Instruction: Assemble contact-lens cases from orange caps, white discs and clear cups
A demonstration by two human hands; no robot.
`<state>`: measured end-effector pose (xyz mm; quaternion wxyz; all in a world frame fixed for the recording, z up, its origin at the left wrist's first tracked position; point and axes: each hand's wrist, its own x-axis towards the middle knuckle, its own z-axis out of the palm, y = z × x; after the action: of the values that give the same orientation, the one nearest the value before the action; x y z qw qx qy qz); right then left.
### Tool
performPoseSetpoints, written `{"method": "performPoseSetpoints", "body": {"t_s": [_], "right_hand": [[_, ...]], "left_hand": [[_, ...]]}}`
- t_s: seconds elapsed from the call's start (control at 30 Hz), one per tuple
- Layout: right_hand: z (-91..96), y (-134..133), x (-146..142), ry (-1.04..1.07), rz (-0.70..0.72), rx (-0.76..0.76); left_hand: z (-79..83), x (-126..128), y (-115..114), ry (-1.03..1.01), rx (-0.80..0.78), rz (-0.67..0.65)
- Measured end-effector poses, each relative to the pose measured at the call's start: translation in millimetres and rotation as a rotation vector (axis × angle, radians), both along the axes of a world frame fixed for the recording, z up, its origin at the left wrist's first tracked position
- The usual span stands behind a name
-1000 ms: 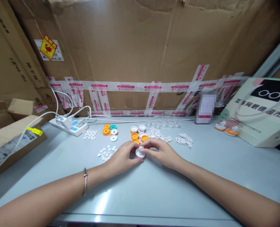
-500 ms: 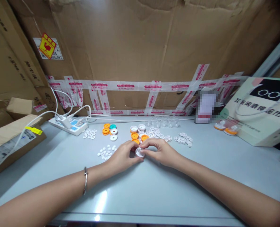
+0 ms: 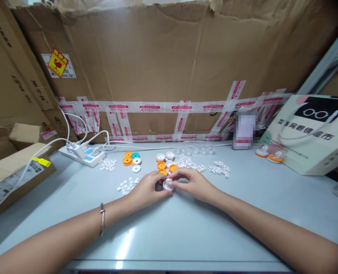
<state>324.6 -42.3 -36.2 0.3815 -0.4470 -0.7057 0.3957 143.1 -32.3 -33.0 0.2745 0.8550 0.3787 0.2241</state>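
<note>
My left hand and my right hand meet at the middle of the grey table, fingers curled and pinched on a small white round plastic piece. Just behind the hands lie orange and white discs. A second group of orange, teal and white discs sits to the left. Small white buttons lie near my left hand. A silver bangle is on my left wrist.
A pile of white lacy rings and clear cups lie behind my right hand. A power strip with cables sits at back left, cardboard boxes at left, a printed box at right. Taped cardboard walls the back.
The hands stay together on the white piece with only slight finger movement. The view has tilted a little, so everything sits slightly lower in the frame.
</note>
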Motion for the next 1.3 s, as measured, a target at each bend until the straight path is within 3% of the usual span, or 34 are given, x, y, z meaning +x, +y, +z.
{"method": "performPoseSetpoints", "body": {"t_s": [0.27, 0.53, 0.73, 1.0, 1.13, 1.3], "right_hand": [[15.1, 4.7, 15.6, 0.240, -0.133, -0.091], [18.2, 37.6, 68.8, 0.270, -0.431, 0.145], [-3.7, 63.9, 102.1, -0.238, -0.545, 0.308], [-22.3, 88.2, 119.4, -0.448, -0.619, 0.372], [-30.8, 93.2, 139.4, -0.485, -0.677, 0.331], [-34.3, 95.3, 146.0, -0.483, -0.710, 0.339]], "left_hand": [[0.9, -3.9, 4.5, 0.016, -0.023, -0.049], [2.0, -2.8, 2.6, 0.002, -0.025, -0.068], [1.1, -2.0, 1.6, 0.005, -0.001, -0.070], [-5.3, -0.5, -0.4, -0.067, -0.026, -0.043], [-3.6, 0.3, 0.8, -0.161, -0.177, -0.005], [5.1, -3.9, 6.4, -0.458, -0.615, -0.085]]}}
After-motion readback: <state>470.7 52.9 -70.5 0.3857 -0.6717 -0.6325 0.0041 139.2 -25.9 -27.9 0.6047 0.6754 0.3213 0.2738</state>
